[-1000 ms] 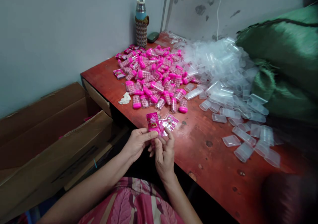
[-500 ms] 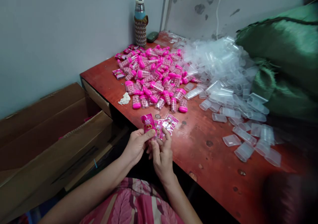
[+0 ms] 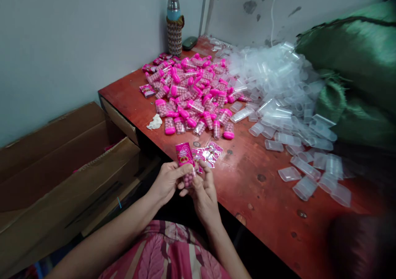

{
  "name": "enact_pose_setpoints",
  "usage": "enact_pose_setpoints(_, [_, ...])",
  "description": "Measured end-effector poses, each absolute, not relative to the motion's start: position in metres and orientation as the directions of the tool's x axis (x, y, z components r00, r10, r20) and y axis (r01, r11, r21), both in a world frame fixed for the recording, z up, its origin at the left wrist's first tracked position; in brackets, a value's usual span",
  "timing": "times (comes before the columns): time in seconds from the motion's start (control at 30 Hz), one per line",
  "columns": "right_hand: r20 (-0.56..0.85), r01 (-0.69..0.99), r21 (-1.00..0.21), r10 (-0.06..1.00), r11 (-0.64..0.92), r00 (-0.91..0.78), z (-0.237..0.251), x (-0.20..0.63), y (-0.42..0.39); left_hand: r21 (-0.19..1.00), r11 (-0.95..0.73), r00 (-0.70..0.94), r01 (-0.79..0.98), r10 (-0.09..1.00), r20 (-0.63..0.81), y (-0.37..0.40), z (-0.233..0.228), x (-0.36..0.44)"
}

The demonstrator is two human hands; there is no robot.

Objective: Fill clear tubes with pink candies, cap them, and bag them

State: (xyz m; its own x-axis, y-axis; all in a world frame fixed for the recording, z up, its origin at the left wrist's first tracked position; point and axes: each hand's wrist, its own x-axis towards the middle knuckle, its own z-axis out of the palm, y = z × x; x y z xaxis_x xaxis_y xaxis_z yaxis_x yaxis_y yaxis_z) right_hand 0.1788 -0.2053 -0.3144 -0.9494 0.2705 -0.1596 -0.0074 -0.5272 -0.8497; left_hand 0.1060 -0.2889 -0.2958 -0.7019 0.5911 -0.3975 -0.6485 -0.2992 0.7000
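Looking down from your head camera, you have both hands together at the near table edge: your left hand point(image 3: 168, 180) pinches a pink-labelled candy tube point(image 3: 186, 163) with thumb on its front, and your right hand point(image 3: 204, 192) closes its fingertips on the tube's lower end. Just beyond your right hand, shiny pink wrappers point(image 3: 208, 152) lie on the red table point(image 3: 262, 213). Farther out sits a heap of pink-capped filled tubes point(image 3: 194, 95), with clear empty tubes point(image 3: 287, 105) to its right.
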Motion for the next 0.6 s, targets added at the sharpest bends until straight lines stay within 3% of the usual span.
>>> enact_pose_setpoints(0.13, [-0.172, 0.001, -0.836, 0.259, -0.549, -0.951, -0.317, 0.184, -0.203, 0.682, -0.351, -0.740, -0.642, 0.515, -0.431, -0.290, -0.293, 0.105])
enact_pose_setpoints(0.27, [-0.185, -0.009, -0.857, 0.325, -0.515, -0.927, -0.317, 0.180, -0.201, 0.623, -0.371, -0.694, -0.689, 0.585, -0.419, -0.287, -0.299, 0.116])
enact_pose_setpoints(0.43, [-0.189, 0.039, -0.865, 0.253, -0.500, -0.949, -0.315, 0.168, -0.202, 0.591, -0.386, -0.669, -0.708, 0.634, -0.388, -0.298, -0.297, 0.119])
enact_pose_setpoints(0.5, [-0.171, 0.046, -0.874, 0.218, -0.483, -0.961, -0.313, 0.165, -0.202, 0.629, -0.450, -0.753, -0.634, 0.546, -0.368, -0.315, -0.290, 0.109])
enact_pose_setpoints(0.6, [-0.144, 0.035, -0.898, 0.219, -0.439, -0.965, -0.308, 0.163, -0.200, 0.695, -0.645, -0.948, -0.318, 0.194, -0.253, -0.353, -0.277, 0.085])
